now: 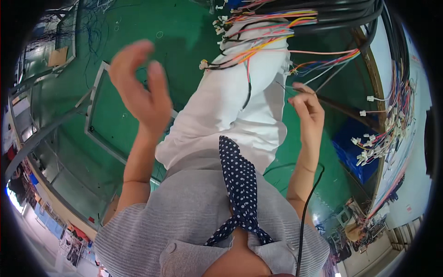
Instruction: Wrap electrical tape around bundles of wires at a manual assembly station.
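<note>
My left hand (143, 92) is raised over the green floor to the left of my lap, smeared by motion. Its thumb stands apart from the curled fingers, and nothing shows between them. At the right of my lap, my right hand (309, 108) has its fingers bent into a pinch. A thin, dark, pointed piece (285, 86) sticks out left from those fingertips; I cannot tell if it is a tool or a wire end. Loose coloured wires (334, 57) from a black cable run down to that hand. Stripped cable ends with coloured wires (258, 51) lie across my white trousers.
Thick black cables (341, 27) come in from the upper right. Many wires with white connectors (369, 143) hang along the table edge at right, above a blue bin (353, 147). A grey metal frame (108, 145) stands at left on the green floor (184, 27).
</note>
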Motion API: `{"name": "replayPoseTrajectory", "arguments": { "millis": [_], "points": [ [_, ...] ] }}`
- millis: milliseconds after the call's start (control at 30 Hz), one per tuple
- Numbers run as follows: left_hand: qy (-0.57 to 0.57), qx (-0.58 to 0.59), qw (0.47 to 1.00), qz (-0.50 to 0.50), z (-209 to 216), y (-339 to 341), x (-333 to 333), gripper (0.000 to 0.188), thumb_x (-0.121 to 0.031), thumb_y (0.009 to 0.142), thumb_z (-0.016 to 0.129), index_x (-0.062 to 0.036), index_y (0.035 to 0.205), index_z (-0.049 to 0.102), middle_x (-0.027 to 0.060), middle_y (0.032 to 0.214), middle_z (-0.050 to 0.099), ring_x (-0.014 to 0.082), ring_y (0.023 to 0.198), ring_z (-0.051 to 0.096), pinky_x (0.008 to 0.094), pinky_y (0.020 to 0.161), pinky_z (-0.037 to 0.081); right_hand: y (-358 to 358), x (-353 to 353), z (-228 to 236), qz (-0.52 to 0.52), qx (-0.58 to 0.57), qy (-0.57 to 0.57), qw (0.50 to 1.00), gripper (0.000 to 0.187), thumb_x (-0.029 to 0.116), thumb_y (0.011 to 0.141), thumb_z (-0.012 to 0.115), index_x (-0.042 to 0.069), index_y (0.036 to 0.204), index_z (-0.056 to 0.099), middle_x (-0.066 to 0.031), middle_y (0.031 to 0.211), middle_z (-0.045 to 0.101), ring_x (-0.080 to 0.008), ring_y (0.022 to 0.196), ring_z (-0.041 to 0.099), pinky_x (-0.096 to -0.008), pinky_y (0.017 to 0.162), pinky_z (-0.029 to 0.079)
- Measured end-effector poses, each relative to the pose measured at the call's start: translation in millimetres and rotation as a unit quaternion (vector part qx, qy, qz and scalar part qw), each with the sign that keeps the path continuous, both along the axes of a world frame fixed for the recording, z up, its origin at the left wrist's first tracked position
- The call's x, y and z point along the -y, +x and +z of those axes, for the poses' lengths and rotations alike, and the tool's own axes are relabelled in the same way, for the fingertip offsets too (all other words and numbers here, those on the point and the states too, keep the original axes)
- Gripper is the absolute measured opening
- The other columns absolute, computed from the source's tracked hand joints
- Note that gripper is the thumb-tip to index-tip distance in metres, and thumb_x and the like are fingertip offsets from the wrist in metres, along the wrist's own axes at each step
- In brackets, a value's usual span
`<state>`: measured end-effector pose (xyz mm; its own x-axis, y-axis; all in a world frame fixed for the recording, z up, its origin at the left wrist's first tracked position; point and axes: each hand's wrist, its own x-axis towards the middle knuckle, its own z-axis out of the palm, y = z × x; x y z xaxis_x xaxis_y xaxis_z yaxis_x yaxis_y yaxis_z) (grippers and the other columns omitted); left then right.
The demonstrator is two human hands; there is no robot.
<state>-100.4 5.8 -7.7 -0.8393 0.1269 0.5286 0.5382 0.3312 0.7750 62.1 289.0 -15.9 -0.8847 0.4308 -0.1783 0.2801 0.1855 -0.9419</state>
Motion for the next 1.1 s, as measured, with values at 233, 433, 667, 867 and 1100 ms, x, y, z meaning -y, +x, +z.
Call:
{"name": "replayPoseTrajectory", "arguments": {
  "millis": [233, 433, 667, 867, 1100],
  "points": [
    [-0.134, 0.126, 0.929, -0.321, 2.0, 85.1, -81.9, 0.039, -0.010, 0.074, 0.068, -0.0065, 0.111, 0.057, 0.0100, 0.113, 0.054, 0.0276, 0.094, 0.057, 0.0375, 0.080, 0.045, 14.6, 13.7, 46.8, 0.021, -0.040, -0.307, 0.951, 0.026, 0.023, 0.092, 0.053, 0.003, 0.077, 0.048, -0.0176, 0.112, 0.054, -0.0179, 0.079, 0.052, -0.0298, 0.073, 0.042],
    [-0.209, 0.074, 0.915, -0.337, 3.8, 83.8, -85.3, 0.025, -0.009, 0.075, 0.066, -0.0069, 0.098, 0.057, 0.0093, 0.093, 0.052, 0.0268, 0.086, 0.056, 0.0388, 0.072, 0.045, 24.0, 10.7, 50.4, 0.016, -0.087, -0.377, 0.922, 0.027, 0.025, 0.090, 0.056, 0.004, 0.075, 0.048, -0.0225, 0.120, 0.052, -0.0179, 0.074, 0.053, -0.0297, 0.070, 0.043],
    [-0.171, 0.220, 0.901, -0.333, 18.2, 70.2, -53.6, 0.014, -0.006, 0.079, 0.066, -0.0011, 0.086, 0.055, 0.0107, 0.084, 0.051, 0.0297, 0.074, 0.052, 0.0337, 0.065, 0.044, 13.5, 10.5, 43.7, 0.032, -0.110, -0.213, 0.970, 0.022, 0.021, 0.090, 0.056, 0.000, 0.082, 0.058, -0.0273, 0.129, 0.049, -0.0145, 0.084, 0.061, -0.0237, 0.068, 0.043],
    [-0.197, 0.397, 0.834, -0.329, 50.4, 55.4, -13.4, 0.012, -0.006, 0.083, 0.061, 0.0012, 0.089, 0.053, 0.0137, 0.079, 0.055, 0.0326, 0.075, 0.054, 0.0365, 0.067, 0.045, 5.1, 18.8, 37.0, 0.009, -0.179, -0.221, 0.959, 0.030, 0.027, 0.093, 0.048, -0.002, 0.086, 0.056, -0.0248, 0.125, 0.053, -0.0191, 0.090, 0.059, -0.0298, 0.077, 0.046],
    [-0.245, 0.208, 0.887, -0.330, 36.3, 37.9, -8.3, 0.016, -0.004, 0.080, 0.062, 0.0008, 0.094, 0.058, 0.0128, 0.085, 0.060, 0.0298, 0.079, 0.057, 0.0367, 0.068, 0.045, -40.7, 88.8, 54.9, 0.304, -0.162, 0.191, 0.919, 0.015, 0.007, 0.072, 0.068, 0.001, 0.076, 0.054, -0.0164, 0.111, 0.061, -0.0257, 0.073, 0.059, -0.0298, 0.065, 0.048]
  ]
}}
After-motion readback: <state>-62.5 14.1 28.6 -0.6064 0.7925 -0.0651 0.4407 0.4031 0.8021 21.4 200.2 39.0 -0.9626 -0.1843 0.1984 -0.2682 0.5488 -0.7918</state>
